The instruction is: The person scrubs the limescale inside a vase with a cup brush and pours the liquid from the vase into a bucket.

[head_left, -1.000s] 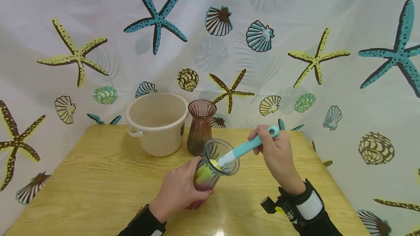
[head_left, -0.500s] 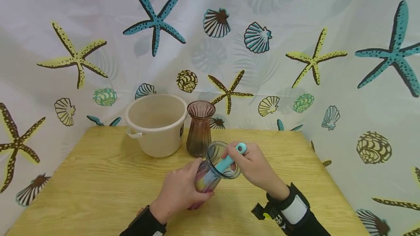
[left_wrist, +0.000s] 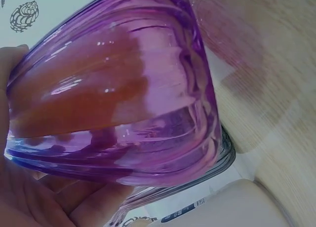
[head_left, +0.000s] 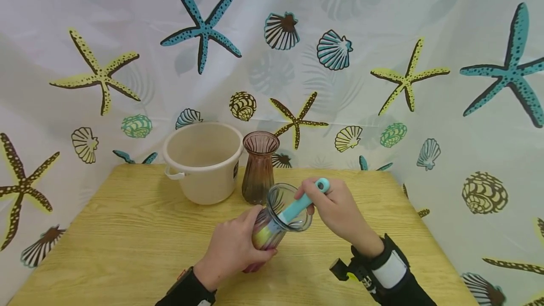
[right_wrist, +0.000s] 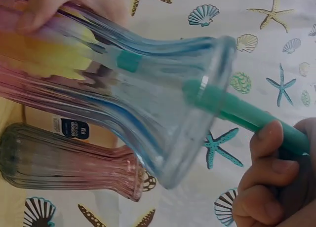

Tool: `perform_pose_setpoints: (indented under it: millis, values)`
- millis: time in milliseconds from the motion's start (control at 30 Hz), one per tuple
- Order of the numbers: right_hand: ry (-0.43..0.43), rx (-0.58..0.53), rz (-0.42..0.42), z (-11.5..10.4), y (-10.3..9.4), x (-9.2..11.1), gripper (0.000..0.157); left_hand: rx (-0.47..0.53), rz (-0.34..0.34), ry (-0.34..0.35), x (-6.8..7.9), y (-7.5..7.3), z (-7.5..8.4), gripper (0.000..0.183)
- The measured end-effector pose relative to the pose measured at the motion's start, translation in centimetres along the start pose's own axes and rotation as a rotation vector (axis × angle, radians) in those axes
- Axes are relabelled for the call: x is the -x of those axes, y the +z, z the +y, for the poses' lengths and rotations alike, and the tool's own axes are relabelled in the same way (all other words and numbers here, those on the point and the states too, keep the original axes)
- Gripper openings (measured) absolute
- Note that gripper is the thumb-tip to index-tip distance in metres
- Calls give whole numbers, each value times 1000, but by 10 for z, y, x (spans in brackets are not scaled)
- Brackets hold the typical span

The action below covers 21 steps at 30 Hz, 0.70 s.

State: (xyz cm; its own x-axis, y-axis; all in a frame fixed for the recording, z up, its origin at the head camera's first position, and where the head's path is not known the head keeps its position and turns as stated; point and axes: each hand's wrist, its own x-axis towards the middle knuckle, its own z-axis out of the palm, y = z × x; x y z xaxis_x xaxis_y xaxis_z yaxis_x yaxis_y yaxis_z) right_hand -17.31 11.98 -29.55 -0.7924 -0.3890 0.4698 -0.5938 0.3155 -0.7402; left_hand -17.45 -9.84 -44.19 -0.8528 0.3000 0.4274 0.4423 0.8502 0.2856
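Note:
My left hand (head_left: pixel 231 240) grips the body of a ribbed glass vase (right_wrist: pixel 148 106), tilted with its mouth toward the right. The glass runs from purple at the base to bluish at the flared rim. My right hand (head_left: pixel 337 209) holds the turquoise handle of a bottle brush (head_left: pixel 297 207), which reaches in through the mouth. The brush's yellow sponge head (right_wrist: pixel 64 47) shows through the glass in the right wrist view. Through the purple base (left_wrist: pixel 168 143) in the left wrist view, it looks orange and sits short of the bottom.
Behind the held vase stands a second ribbed vase (head_left: pixel 258 178), pinkish-brown and upright. A cream bucket (head_left: pixel 208 185) with a side handle is just left of it. The wooden table (head_left: pixel 127 240) backs onto a hanging sheet (head_left: pixel 272 74) printed with starfish and shells.
My right hand has pushed the brush down deeper into the vase, then drawn it back out slightly. My left hand keeps its grip, and the vase has barely moved.

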Motion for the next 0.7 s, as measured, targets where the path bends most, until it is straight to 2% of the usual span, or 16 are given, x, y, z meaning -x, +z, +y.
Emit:
perform_pose_setpoints:
  millis: [233, 400, 533, 700]
  values:
    - [-16, -56, 139, 29, -24, 1, 35, 15, -30, -38, -1, -3, 1, 94]
    - [-53, -64, 181, 31, -31, 2, 36, 11, -44, -43, -1, -2, 1, 94]
    - [-51, -28, 157, 27, -27, 3, 36, 11, -44, -41, -1, -2, 1, 95]
    - [-19, 55, 38, 5, -12, 2, 34, -11, -8, -6, 0, 0, 1, 93]
